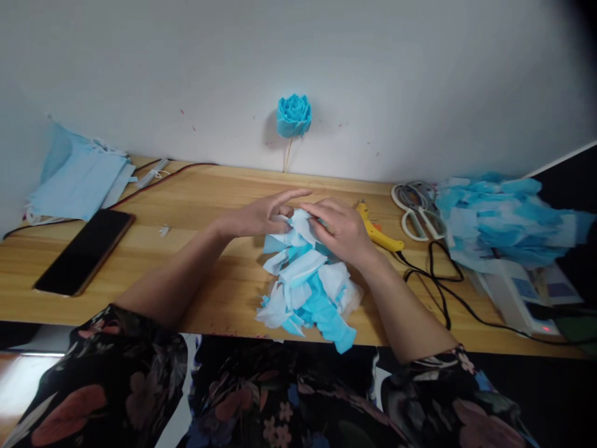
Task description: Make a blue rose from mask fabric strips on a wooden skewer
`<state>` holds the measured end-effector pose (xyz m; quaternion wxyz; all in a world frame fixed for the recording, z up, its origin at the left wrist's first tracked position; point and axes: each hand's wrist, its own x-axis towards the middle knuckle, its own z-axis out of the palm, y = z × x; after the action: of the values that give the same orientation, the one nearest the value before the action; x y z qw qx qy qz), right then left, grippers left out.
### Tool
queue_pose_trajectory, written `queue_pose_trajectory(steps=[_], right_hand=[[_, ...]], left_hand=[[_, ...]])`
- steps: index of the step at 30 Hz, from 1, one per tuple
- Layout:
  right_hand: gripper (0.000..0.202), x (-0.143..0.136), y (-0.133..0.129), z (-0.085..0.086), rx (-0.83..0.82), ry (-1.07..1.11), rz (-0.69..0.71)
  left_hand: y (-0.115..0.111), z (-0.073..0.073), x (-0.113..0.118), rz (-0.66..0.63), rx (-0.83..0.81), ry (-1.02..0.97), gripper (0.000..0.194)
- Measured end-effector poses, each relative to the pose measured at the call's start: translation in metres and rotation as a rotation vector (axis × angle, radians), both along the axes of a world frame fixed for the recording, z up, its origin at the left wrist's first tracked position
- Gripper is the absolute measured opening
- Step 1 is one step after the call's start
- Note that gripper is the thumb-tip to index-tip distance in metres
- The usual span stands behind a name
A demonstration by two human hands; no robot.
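My left hand (256, 213) and my right hand (339, 229) meet over the middle of the table. Between them is a pale piece of mask fabric (301, 225), with the fingers of both hands closed on its upper edge. The left index finger stretches out above it. Right beneath lies a loose heap of blue and white fabric pieces (308, 286), reaching over the table's front edge. The hands partly cover the heap's far end. Just beyond my right hand lies a yellow glue gun (380, 235).
A blue fabric flower (293, 116) on a thin stick leans against the wall. Face masks (77, 180) and a phone (84, 252) lie left. Scissors (417, 214), another fabric heap (504, 218), a white power strip (515, 289) and black cables (438, 280) occupy the right.
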<state>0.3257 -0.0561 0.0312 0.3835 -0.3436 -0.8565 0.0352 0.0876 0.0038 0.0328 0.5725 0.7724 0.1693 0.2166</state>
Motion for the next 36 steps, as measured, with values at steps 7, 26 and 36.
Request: queue_pose_trajectory(steps=[7,26,36], right_hand=[[0.034,-0.002,-0.001,0.001,-0.167,0.096,0.021],[0.012,0.013,0.003,0.012,-0.192,0.442,-0.275],[0.012,0.004,-0.002,0.007,-0.302,0.463,-0.167]], left_hand=[[0.000,-0.005,0.002,0.024,-0.013,-0.008,0.090],[-0.001,-0.005,0.001,-0.065,0.022,0.067,0.081],[0.003,0.020,-0.010,-0.137,0.143,0.121,0.059]])
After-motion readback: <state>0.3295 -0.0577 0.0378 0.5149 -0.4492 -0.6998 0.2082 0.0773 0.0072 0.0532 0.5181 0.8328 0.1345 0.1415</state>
